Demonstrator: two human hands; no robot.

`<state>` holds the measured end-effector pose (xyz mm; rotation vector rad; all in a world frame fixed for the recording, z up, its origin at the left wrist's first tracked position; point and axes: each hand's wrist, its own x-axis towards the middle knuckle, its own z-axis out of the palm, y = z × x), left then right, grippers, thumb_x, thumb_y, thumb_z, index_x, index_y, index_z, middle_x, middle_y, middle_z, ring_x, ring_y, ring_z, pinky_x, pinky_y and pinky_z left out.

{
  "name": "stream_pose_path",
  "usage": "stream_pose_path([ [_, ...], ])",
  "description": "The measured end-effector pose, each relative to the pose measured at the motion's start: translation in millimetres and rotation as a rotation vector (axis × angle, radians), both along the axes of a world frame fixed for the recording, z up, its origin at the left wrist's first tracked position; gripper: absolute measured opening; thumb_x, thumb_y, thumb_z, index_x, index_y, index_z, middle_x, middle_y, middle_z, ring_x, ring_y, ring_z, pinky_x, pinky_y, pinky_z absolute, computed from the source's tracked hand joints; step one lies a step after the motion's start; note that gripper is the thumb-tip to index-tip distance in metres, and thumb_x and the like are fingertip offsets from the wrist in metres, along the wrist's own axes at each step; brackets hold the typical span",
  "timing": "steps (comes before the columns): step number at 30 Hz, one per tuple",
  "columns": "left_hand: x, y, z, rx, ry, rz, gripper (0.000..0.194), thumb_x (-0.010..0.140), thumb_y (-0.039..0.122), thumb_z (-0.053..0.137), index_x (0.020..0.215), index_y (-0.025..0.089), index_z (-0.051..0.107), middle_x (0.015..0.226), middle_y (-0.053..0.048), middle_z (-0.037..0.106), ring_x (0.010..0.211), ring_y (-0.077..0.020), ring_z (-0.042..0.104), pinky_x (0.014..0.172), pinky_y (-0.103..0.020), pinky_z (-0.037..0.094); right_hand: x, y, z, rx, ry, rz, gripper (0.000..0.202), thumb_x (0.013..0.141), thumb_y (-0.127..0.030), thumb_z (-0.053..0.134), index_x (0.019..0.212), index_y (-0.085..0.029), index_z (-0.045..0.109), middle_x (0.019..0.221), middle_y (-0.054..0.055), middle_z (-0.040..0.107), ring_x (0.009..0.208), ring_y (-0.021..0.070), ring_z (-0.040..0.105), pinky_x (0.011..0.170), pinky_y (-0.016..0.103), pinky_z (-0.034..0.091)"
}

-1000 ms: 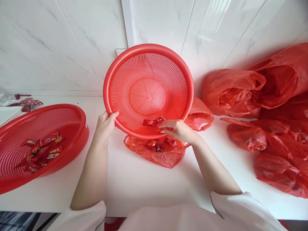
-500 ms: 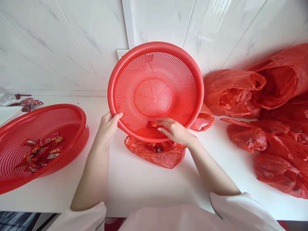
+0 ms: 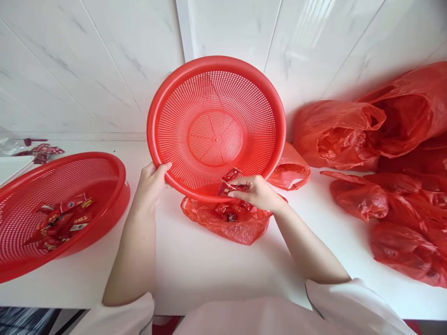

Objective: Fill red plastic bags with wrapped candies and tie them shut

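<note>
I have the left hand (image 3: 153,184) clamped on the basket (image 3: 215,128), thumb over the rim, and the basket is tilted with its mouth towards me. The right hand (image 3: 256,190) is at the basket's low edge, thumb and fingers closed on red packets (image 3: 226,188); a loose packet (image 3: 231,174) lies just beyond those fingers. Below and between the hands, an open bag (image 3: 240,232) with wrapped sweets (image 3: 231,217) in it sits on the white surface (image 3: 209,279). Well left of the left hand, I see another basket (image 3: 120,186) holding a heap (image 3: 66,216) of wrapped pieces. Right of the right hand are more red bags (image 3: 344,135).
</note>
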<state>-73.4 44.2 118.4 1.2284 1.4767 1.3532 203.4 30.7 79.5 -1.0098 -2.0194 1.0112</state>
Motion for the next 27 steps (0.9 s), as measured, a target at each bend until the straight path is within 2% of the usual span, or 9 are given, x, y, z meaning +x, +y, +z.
stream_pose_path([
  [5, -9, 2, 0.1, 0.012, 0.002, 0.062, 0.028, 0.074, 0.039, 0.063, 0.096, 0.022, 0.068, 0.099, -0.01, 0.067, 0.084, -0.0255, 0.066, 0.058, -0.032, 0.057, 4, 1, 0.2, -0.046, 0.052, 0.004, 0.035, 0.089, -0.037, 0.056, 0.117, -0.02, 0.067, 0.113, 0.004, 0.07, 0.103, 0.0228, 0.066, 0.091, 0.037, 0.052],
  [9, -10, 2, 0.8, 0.017, 0.007, 0.066, 0.027, 0.075, 0.039, 0.062, 0.097, 0.023, 0.067, 0.101, -0.008, 0.067, 0.084, -0.0241, 0.066, 0.058, -0.03, 0.056, 5, -2, 8.9, -0.022, -0.04, 0.082, 0.038, 0.092, -0.041, 0.05, 0.122, -0.022, 0.064, 0.11, 0.002, 0.072, 0.097, 0.0218, 0.068, 0.086, 0.036, 0.054],
  [13, -6, 0, 1.0, -0.002, 0.038, 0.063, 0.025, 0.076, 0.04, 0.062, 0.092, 0.021, 0.066, 0.093, -0.008, 0.066, 0.077, -0.0223, 0.065, 0.055, -0.029, 0.055, 5, -3, 13.4, 0.102, -0.111, 0.078, 0.038, 0.097, -0.041, 0.042, 0.126, -0.025, 0.06, 0.123, 0.002, 0.065, 0.112, 0.019, 0.061, 0.097, 0.032, 0.047],
  [16, 0, -4, 3.8, -0.025, 0.067, -0.001, 0.024, 0.078, 0.041, 0.061, 0.09, 0.021, 0.066, 0.09, -0.007, 0.066, 0.076, -0.0215, 0.064, 0.056, -0.028, 0.054, 3, 1, 2.2, 0.26, -0.266, -0.059, 0.043, 0.098, -0.041, 0.036, 0.13, -0.02, 0.055, 0.136, 0.008, 0.055, 0.126, 0.0209, 0.051, 0.106, 0.037, 0.04],
  [18, 5, -7, 6.3, -0.028, 0.086, -0.054, 0.025, 0.079, 0.041, 0.06, 0.092, 0.021, 0.065, 0.091, -0.007, 0.066, 0.077, -0.0215, 0.064, 0.057, -0.028, 0.055, 2, 6, -10.5, 0.328, -0.449, -0.153, 0.05, 0.097, -0.046, 0.037, 0.136, -0.017, 0.05, 0.144, 0.012, 0.046, 0.133, 0.0261, 0.042, 0.11, 0.046, 0.034],
  [20, 9, -10, 7.8, -0.02, 0.095, -0.082, 0.025, 0.079, 0.041, 0.06, 0.094, 0.021, 0.065, 0.091, -0.006, 0.066, 0.078, -0.0211, 0.064, 0.057, -0.028, 0.054, 1, 9, -21.6, 0.343, -0.608, -0.177, 0.059, 0.094, -0.051, 0.039, 0.139, -0.014, 0.045, 0.147, 0.016, 0.04, 0.136, 0.0308, 0.037, 0.112, 0.054, 0.026],
  [22, 10, -10, 7.5, -0.01, 0.095, -0.078, 0.026, 0.079, 0.041, 0.06, 0.094, 0.021, 0.065, 0.09, -0.006, 0.066, 0.076, -0.0205, 0.063, 0.058, -0.029, 0.054, 2, 10, -26.6, 0.318, -0.665, -0.103, 0.063, 0.092, -0.055, 0.043, 0.139, -0.014, 0.045, 0.144, 0.017, 0.045, 0.134, 0.0323, 0.039, 0.111, 0.056, 0.024],
  [24, 9, -9, 5.5, -0.006, 0.09, -0.058, 0.027, 0.077, 0.04, 0.061, 0.095, 0.02, 0.065, 0.09, -0.006, 0.066, 0.076, -0.0204, 0.064, 0.059, -0.029, 0.054, 4, 10, -24.2, 0.288, -0.607, 0.036, 0.061, 0.087, -0.054, 0.052, 0.136, -0.018, 0.049, 0.136, 0.015, 0.053, 0.125, 0.0303, 0.049, 0.107, 0.052, 0.034],
  [27, 3, -4, 1.9, -0.006, 0.069, -0.027, 0.029, 0.076, 0.039, 0.061, 0.097, 0.019, 0.065, 0.093, -0.008, 0.066, 0.079, -0.0217, 0.064, 0.058, -0.029, 0.055, 7, 8, -12.5, 0.247, -0.41, 0.183, 0.037, 0.089, -0.037, 0.056, 0.123, -0.023, 0.06, 0.118, 0.009, 0.064, 0.105, 0.0216, 0.061, 0.091, 0.036, 0.048],
])
